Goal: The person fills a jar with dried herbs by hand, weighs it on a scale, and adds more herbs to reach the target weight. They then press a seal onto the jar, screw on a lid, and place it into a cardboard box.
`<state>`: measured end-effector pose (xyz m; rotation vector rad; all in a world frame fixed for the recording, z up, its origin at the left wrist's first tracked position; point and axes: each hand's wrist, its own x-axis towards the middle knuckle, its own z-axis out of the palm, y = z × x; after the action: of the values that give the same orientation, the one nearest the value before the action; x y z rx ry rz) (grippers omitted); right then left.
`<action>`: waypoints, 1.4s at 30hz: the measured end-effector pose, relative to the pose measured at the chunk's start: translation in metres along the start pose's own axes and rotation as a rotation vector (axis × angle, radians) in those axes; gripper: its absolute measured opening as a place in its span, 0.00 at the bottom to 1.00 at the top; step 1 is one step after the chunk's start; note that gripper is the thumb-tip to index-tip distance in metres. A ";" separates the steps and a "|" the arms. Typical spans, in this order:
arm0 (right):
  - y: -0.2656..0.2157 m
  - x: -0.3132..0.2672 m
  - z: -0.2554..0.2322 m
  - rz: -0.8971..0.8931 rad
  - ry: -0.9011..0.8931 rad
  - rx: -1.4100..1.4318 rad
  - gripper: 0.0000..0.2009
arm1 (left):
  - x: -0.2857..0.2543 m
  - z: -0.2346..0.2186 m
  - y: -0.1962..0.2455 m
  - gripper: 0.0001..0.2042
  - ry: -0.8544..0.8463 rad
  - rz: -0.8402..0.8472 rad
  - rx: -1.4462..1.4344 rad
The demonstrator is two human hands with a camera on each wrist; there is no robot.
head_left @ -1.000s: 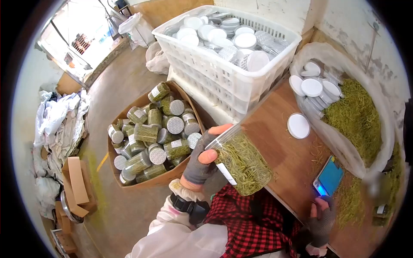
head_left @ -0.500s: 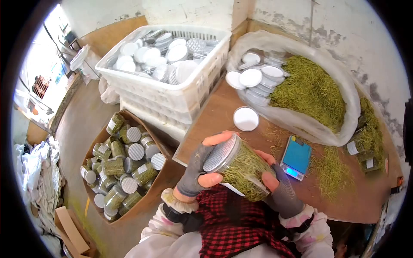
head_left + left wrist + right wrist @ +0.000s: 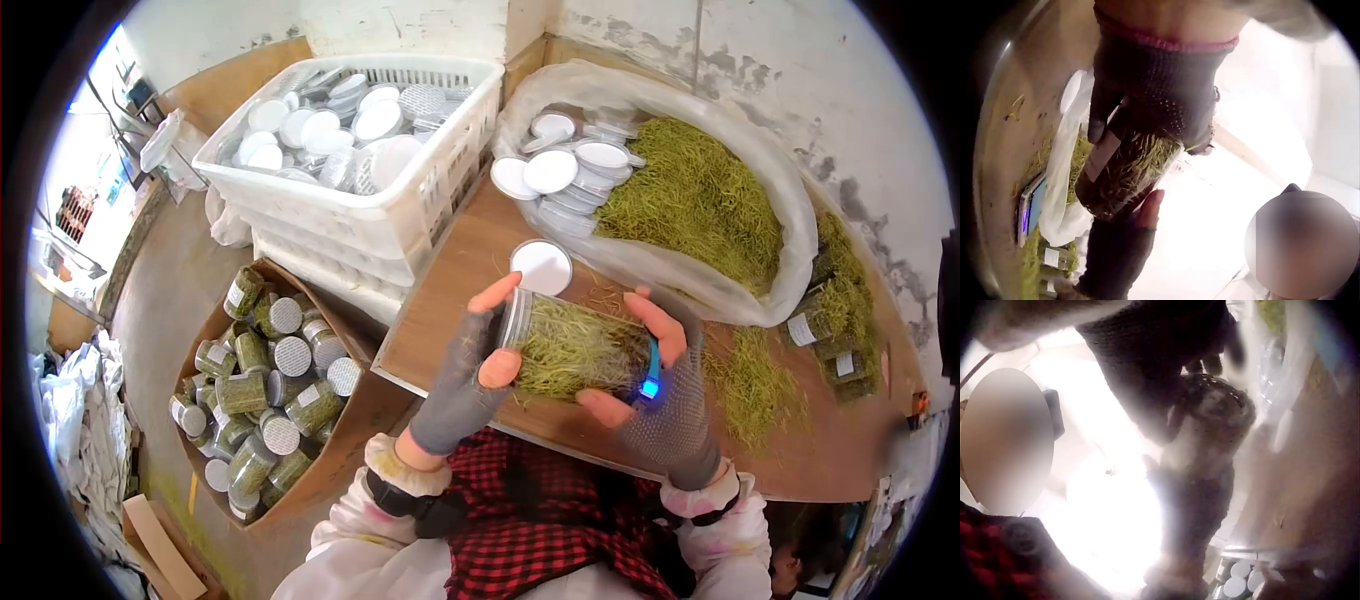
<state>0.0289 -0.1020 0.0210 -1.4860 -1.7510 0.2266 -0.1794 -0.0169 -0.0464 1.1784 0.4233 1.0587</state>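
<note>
A clear jar (image 3: 575, 348) of green dried strands lies sideways between both hands in the head view. The left hand (image 3: 462, 375) grips its lidded end, thumb and fingers on opposite sides. Around the other end curls the right hand (image 3: 665, 400). In the left wrist view the jar (image 3: 1129, 169) shows a white label, with the left hand (image 3: 1154, 90) above and the right hand (image 3: 1119, 250) below. The right wrist view is dark and blurred; the right hand (image 3: 1160, 362) covers part of the jar (image 3: 1210, 425).
A white lid (image 3: 541, 268) lies on the wooden table (image 3: 450, 290). Behind are a plastic bag (image 3: 790, 290) with strands and lids, and a white crate (image 3: 330, 225) of lids. A carton (image 3: 345, 420) of filled jars stands left. A blue-topped device (image 3: 653, 370) is partly hidden behind the jar.
The right hand has come from beside the blue-topped device to grip the jar. The jar has turned more level, its lidded end pointing left, and the camera view has shifted right.
</note>
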 end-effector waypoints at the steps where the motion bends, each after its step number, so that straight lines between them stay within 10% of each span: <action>1: -0.002 0.006 -0.004 0.002 0.001 -0.005 0.41 | 0.000 0.001 -0.001 0.44 -0.004 -0.001 -0.004; 6: -0.011 0.024 -0.001 -0.184 -0.060 0.028 0.19 | 0.001 0.003 -0.009 0.46 -0.049 0.064 0.158; 16: -0.009 0.027 0.001 -0.288 -0.210 -0.051 0.11 | 0.003 0.001 -0.006 0.42 0.026 0.076 0.416; 18: 0.000 0.018 -0.015 -0.279 -0.176 -0.069 0.12 | 0.009 -0.006 -0.013 0.35 0.253 -0.075 0.023; 20: 0.041 0.003 -0.034 0.157 -0.061 0.168 0.11 | 0.014 -0.003 -0.005 0.29 0.341 -0.081 -0.034; 24: 0.049 0.014 -0.044 0.073 0.259 -0.300 0.27 | 0.019 0.003 0.007 0.30 0.287 -0.263 -0.458; 26: 0.043 -0.001 -0.020 0.014 0.170 0.234 0.44 | 0.022 0.004 -0.002 0.28 0.261 -0.378 -0.561; 28: 0.038 -0.006 -0.008 0.018 0.059 0.190 0.53 | 0.024 0.017 0.001 0.28 0.247 -0.407 -0.497; 35: 0.019 0.000 0.028 0.252 0.195 0.675 0.21 | 0.017 0.030 -0.024 0.27 0.224 -0.192 -0.050; 42: 0.033 -0.006 0.040 0.403 0.099 0.938 0.26 | -0.001 0.033 -0.013 0.23 0.158 0.001 0.159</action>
<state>0.0267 -0.0839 -0.0278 -1.0736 -0.9873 1.0063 -0.1491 -0.0357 -0.0454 1.2394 0.6401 1.1389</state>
